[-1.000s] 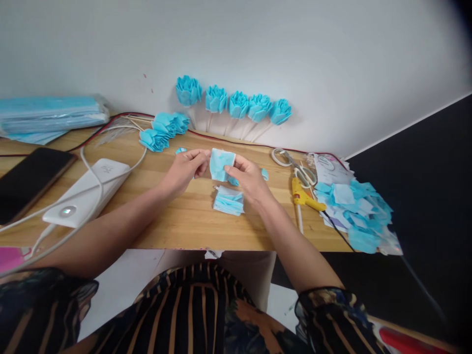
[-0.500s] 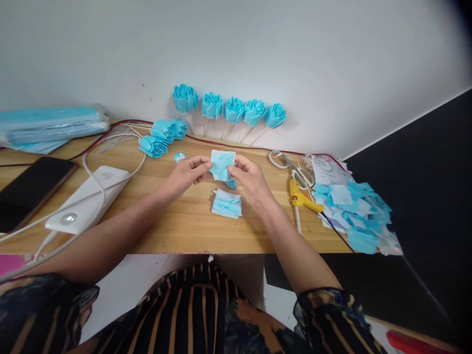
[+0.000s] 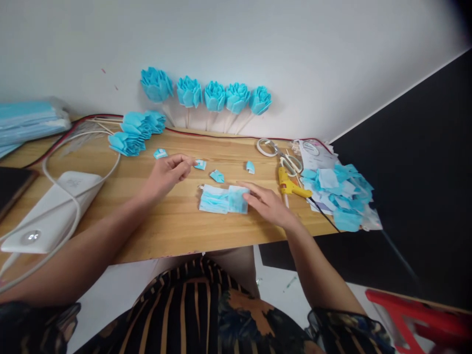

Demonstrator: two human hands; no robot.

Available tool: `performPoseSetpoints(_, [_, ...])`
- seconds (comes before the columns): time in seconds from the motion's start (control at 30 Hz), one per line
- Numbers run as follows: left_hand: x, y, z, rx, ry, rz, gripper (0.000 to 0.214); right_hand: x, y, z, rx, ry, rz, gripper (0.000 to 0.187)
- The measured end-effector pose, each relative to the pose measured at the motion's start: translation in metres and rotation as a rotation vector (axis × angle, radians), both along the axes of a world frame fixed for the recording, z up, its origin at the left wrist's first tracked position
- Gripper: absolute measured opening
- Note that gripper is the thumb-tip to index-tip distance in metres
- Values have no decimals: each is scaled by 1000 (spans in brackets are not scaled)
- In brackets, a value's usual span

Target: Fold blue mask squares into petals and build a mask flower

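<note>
- R hand [image 3: 267, 204]: fingers flat, slightly spread, tips resting on blue square [image 3: 238, 199]; no pinch.
- Square at R end of folded blue stack [image 3: 215, 199] on table [image 3: 177, 221]; pair's long axis runs L–R.
- Square just L of R fingertips; L hand [image 3: 165, 172] farther, up-left.
- L hand: curled, thumb to index, nothing seen betw.; scrap [image 3: 200, 164] just beside tips.

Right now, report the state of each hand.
Left hand: fingers curled beside a small blue scrap; grip cannot be told.
Right hand: open, resting on the blue square.
</note>
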State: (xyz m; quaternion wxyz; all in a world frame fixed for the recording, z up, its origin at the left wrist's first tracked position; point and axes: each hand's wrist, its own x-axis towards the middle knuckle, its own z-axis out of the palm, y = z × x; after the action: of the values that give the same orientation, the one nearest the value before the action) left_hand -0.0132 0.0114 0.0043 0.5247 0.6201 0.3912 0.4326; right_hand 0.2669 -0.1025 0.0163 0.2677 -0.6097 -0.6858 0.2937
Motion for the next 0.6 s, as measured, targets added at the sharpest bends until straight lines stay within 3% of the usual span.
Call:
performPoseSetpoints(0.13, [0, -3, 1, 36, 90, 11, 23, 18, -4, 17, 17, -260, -63, 55])
performPoseSetpoints(0.27, [1, -5, 5, 28, 126, 30, 24, 38, 18, 26, 91, -367, -107, 46])
performPoseSetpoints(0.47, [2, -9, 8, 41, 175, -2, 25, 18, 66, -2, 75, -722, -194, 46])
performPoseSetpoints(0.53, [1, -9, 8, 46, 189, -6, 26, 15, 78, -11, 69, -741, -250, 46])
performPoseSetpoints(0.6, [1, -9, 9, 51, 197, 3, 27, 20, 85, -14, 82, -603, -311, 46])
